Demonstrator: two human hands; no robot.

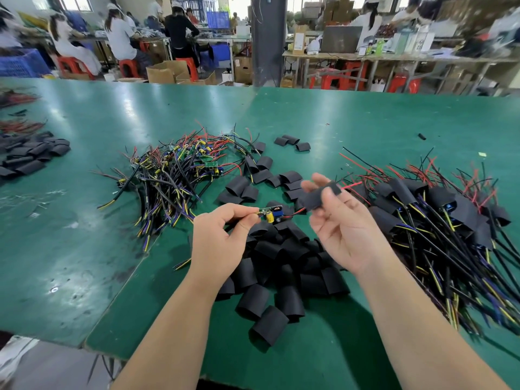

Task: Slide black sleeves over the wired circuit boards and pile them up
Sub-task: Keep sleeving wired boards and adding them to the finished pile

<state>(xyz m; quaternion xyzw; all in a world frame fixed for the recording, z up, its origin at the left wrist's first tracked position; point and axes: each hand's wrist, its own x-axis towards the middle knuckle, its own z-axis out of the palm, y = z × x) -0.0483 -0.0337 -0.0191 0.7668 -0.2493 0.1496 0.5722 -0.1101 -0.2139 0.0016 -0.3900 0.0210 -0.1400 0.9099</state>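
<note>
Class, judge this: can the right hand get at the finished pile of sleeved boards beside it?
Probably yes: the pile lies close beside the right hand, nothing between, though its grip is busy holding a black sleeve.

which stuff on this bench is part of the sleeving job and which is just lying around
Part of the job: left hand pinching a wired circuit board; right hand holding a black sleeve; loose sleeve heap; unsleeved board heap; sleeved pile.

Lying about: stray black offcut; pale scrap; cardboard boxes; red stools.
</note>
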